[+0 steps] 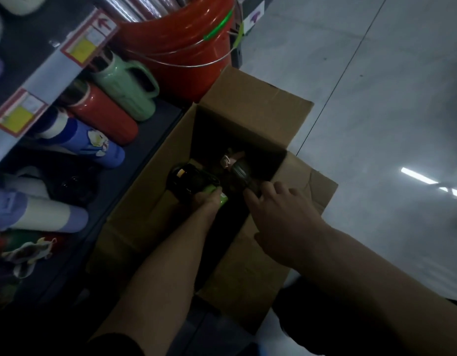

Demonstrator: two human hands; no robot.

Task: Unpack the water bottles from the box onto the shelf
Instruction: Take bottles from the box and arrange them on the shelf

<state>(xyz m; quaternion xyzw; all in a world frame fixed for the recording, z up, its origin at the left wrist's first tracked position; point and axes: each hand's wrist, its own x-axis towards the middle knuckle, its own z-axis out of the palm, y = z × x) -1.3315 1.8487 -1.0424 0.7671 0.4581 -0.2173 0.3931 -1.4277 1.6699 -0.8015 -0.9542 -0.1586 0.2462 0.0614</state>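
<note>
An open cardboard box (pixel 155 181) stands on the floor beside the shelf (pixel 155 129). Inside it, my left hand (pixel 205 202) grips a bottle with a black lid and green body (pixel 188 179). My right hand (pixel 278 214) reaches into the box, and its fingers curl around a dark bottle (pixel 241 173) that lies next to a pale one (pixel 228 159). The box's depths are dark and hard to read.
The low shelf on the left holds a green mug-style bottle (pixel 124 91), a red bottle (pixel 104 116), a blue cartoon bottle (pixel 91 143) and a lilac-and-cream bottle (pixel 40 214). A red bucket (pixel 181 34) stands behind the box. Grey floor (pixel 376 98) spreads to the right.
</note>
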